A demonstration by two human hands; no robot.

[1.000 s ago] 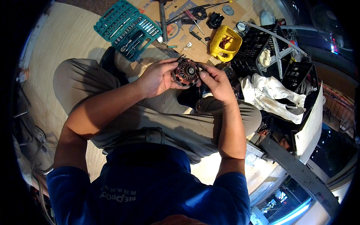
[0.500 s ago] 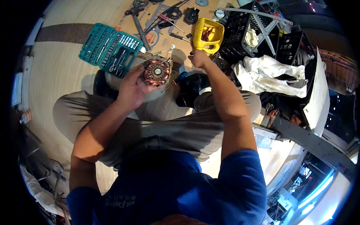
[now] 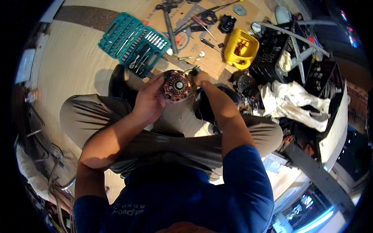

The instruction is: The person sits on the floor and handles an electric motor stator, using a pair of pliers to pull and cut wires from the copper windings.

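Note:
My left hand [image 3: 150, 101] is wrapped round an electric motor core [image 3: 178, 86], with copper windings and a pale shaft end facing up. Just to its right, my right hand [image 3: 202, 79] is closed at the motor's edge. A small dark piece shows at its fingertips, too hidden to name. A bit of blue shows just below that hand. Thin copper-coloured wire hangs under the right hand, beside the motor.
An open teal socket set [image 3: 134, 46] lies ahead on the left. A cut yellow jug [image 3: 241, 48] holds copper scraps. A hammer [image 3: 169, 29] and screwdrivers [image 3: 211, 45] lie on cardboard. Black crates [image 3: 272, 52] and a white cloth [image 3: 295, 101] stand at the right.
My right hand has come from beside the yellow jug down and left to the motor's edge. The left hand keeps holding the motor. The whole view has shifted.

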